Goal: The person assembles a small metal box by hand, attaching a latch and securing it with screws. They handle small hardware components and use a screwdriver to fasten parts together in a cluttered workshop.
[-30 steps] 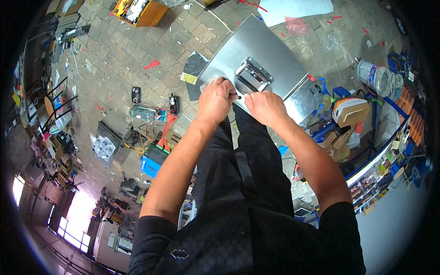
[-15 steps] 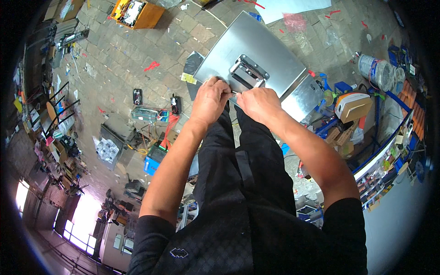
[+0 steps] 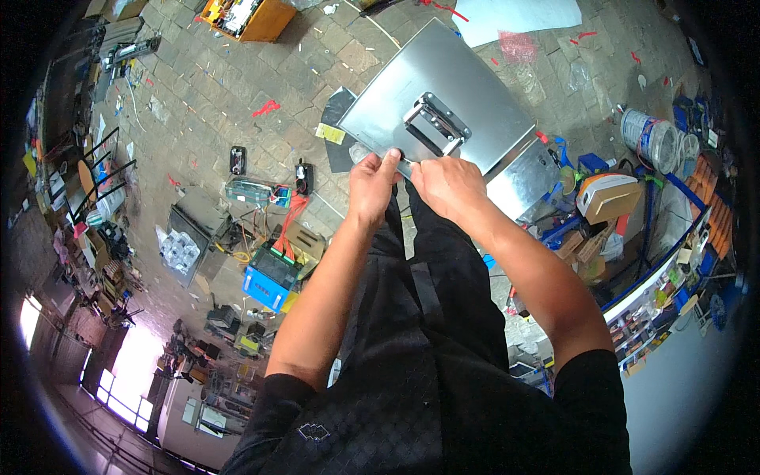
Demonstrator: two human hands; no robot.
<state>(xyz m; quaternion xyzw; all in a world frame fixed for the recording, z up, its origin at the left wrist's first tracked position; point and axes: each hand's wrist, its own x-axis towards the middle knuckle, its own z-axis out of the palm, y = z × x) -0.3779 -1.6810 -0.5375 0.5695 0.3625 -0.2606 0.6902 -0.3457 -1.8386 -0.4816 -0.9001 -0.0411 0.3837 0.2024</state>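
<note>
A silvery sheet-metal box (image 3: 467, 67) with a flat, bare top stands in front of my legs. A black and chrome folding handle (image 3: 437, 124) is fixed to that top. At the box's near edge, my left hand (image 3: 372, 186) is closed, its thumb pressed at the rim and its fingers curled. Beside it, my right hand (image 3: 450, 184) is closed in a pinch at the same edge, knuckles up. Whatever lies between the fingertips of either hand is hidden. A second shiny metal surface (image 3: 518, 178) sits to the right, past a dark gap.
Blue-topped battery-like box (image 3: 269, 279), red wires (image 3: 293, 218) and black tools lie left on the paved floor. An orange bin (image 3: 257, 22) stands far left. A clear bucket (image 3: 645, 138) and a cardboard-faced box (image 3: 611, 199) stand right. A white sheet (image 3: 514, 14) lies beyond.
My left hand has turned, so its thumb now points up at the rim. The right hand stays pinched at the edge. The whole view has shifted slightly.
</note>
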